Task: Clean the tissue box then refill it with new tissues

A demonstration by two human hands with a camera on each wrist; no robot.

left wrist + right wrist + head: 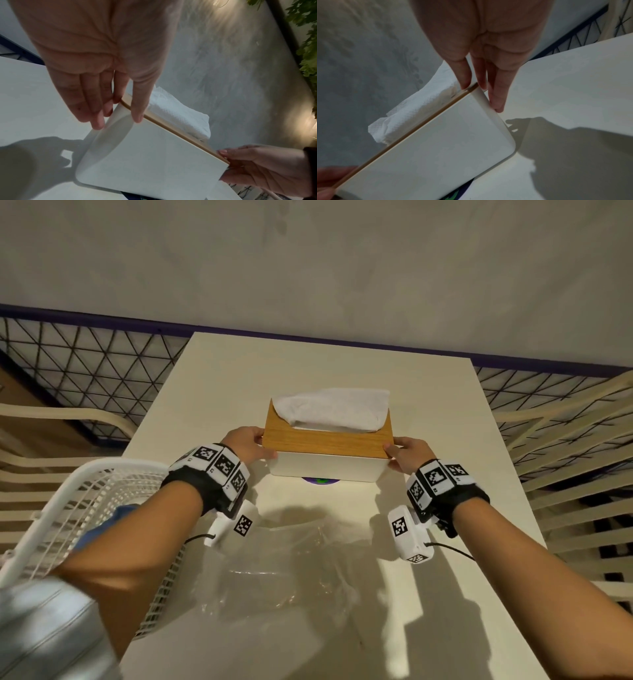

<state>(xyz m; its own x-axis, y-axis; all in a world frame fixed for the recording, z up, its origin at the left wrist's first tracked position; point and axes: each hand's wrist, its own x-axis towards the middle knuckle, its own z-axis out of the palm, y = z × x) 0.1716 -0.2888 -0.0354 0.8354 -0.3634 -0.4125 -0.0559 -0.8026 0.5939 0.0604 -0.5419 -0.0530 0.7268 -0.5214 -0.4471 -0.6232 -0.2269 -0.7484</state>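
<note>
A white tissue box (325,469) with a wooden lid (329,441) sits mid-table, and a white tissue (332,409) sticks up out of the lid's slot. My left hand (250,445) pinches the box's left end, thumb on the lid and fingers along the end wall. My right hand (407,451) grips the right end the same way. In the left wrist view, the left hand (118,119) holds the box (154,155) beside the tissue (178,112). In the right wrist view, the right hand (481,94) clasps the lid's corner on the box (436,142).
A white mesh basket (102,494) holding blue cloth (113,518) stands at the table's left edge. Clear plastic wrap (291,570) lies on the table (438,405) in front of me. A purple-green item (320,481) peeks from under the box. Slatted chairs flank both sides.
</note>
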